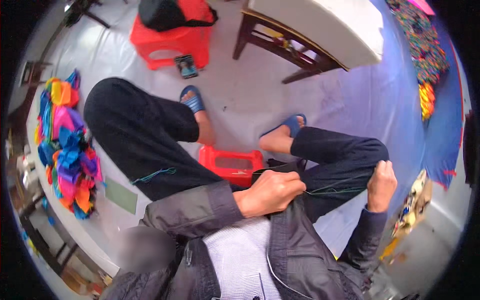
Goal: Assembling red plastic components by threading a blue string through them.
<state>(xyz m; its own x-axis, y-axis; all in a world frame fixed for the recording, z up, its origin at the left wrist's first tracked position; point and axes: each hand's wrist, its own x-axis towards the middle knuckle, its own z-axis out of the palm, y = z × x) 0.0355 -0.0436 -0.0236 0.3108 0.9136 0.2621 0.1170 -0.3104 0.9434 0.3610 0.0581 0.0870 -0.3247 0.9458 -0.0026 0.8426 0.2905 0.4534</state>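
My left hand [274, 191] is closed in front of my jacket, its fingers pinched on a thin green thread. The thread [332, 191] runs to the right across my dark trouser leg toward my right hand [381, 185]. That hand is a closed fist above my right knee, and the strand reaches its near side. Whether a needle sits in either hand is too small to make out. A loose tuft of blue-green thread [154, 175] lies on my left thigh, touched by neither hand.
A red plastic stool [231, 162] stands between my feet. Ahead, another red stool [170, 45] bears a black bag, a phone [186, 66] beside it. A white-topped wooden bench [320, 25] is far right of it. Colourful fabric pieces [70, 150] are heaped left; multicoloured material [422, 45] lies far right.
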